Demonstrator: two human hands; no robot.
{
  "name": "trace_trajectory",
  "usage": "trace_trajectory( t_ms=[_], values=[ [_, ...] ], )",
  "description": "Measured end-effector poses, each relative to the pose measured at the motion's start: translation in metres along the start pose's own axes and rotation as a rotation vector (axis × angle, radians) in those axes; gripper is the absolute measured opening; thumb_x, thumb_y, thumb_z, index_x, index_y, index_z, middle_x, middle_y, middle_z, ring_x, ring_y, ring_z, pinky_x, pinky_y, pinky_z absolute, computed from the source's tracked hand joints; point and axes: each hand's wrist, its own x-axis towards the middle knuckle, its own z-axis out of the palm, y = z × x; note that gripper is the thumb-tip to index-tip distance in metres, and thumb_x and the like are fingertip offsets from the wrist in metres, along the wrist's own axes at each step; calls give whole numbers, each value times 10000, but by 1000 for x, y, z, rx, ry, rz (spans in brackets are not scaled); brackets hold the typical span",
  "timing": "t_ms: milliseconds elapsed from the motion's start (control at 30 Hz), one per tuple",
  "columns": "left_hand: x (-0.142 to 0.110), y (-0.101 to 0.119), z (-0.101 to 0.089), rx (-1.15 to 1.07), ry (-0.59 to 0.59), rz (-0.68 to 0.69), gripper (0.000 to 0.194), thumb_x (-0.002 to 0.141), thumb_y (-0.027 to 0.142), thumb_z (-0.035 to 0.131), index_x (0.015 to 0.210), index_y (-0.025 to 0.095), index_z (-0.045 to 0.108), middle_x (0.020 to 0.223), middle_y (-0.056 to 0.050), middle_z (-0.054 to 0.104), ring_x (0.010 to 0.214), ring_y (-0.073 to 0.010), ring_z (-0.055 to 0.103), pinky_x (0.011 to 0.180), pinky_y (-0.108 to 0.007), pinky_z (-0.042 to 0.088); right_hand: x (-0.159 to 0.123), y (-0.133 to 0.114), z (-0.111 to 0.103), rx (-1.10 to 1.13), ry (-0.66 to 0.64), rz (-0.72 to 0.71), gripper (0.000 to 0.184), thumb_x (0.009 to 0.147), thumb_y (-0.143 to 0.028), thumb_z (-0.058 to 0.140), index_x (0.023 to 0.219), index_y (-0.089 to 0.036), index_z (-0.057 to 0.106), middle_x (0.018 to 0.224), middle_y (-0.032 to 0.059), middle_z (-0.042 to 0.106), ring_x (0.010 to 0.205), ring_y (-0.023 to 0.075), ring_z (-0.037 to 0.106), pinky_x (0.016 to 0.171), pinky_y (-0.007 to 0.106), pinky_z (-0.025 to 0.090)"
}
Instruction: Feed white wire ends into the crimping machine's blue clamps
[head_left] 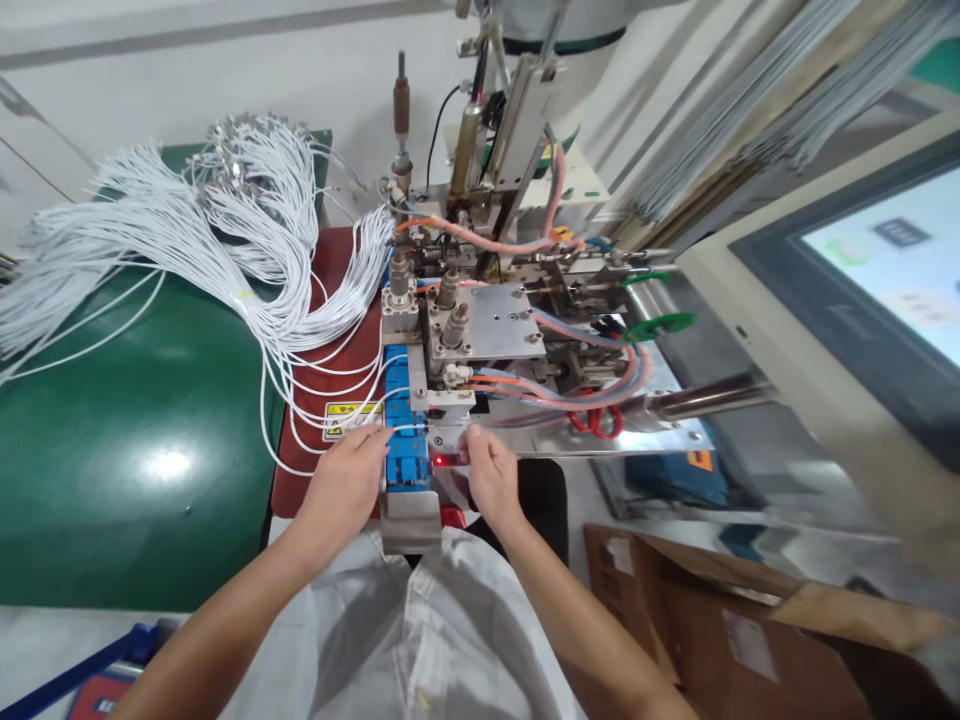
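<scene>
My left hand [346, 478] rests at the left side of a blue fixture block [403, 425] on the machine, its fingers pinched on a thin white wire [373, 405] that runs up to a large bundle of white wires [225, 235]. On the other side, my right hand [489, 474] sits by a small part with a red glowing light [442, 460], fingers curled against the metal plate. What the right fingers hold is hidden.
A metal machine head [480, 320] with pink and orange hoses stands behind the fixture. A green surface [135, 440] spreads to the left. A touchscreen panel [885, 290] is on the right, and open cardboard boxes [720, 620] lie below it. A yellow warning label [349, 418] sits on the red mat.
</scene>
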Motion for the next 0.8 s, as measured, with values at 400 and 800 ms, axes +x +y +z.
trace_trajectory(
  t_ms=[400, 800],
  values=[
    [0, 1, -14, -211, 11, -125, 280, 868, 261, 444, 1093, 185, 592, 1177, -59, 581, 1079, -171, 541, 976, -333, 418, 13, 48, -48, -393, 176, -52, 453, 850, -520, 332, 592, -185, 492, 518, 1, 498, 533, 159, 490, 543, 266, 369],
    [44, -43, -52, -84, 131, -175, 304, 844, 254, 425, 1078, 158, 595, 1105, -72, 626, 1015, -190, 576, 913, -331, 450, 42, 108, -68, -1038, 202, -582, 420, 903, -341, 353, 603, -176, 597, 581, 77, 642, 541, 204, 582, 574, 305, 387]
  ],
)
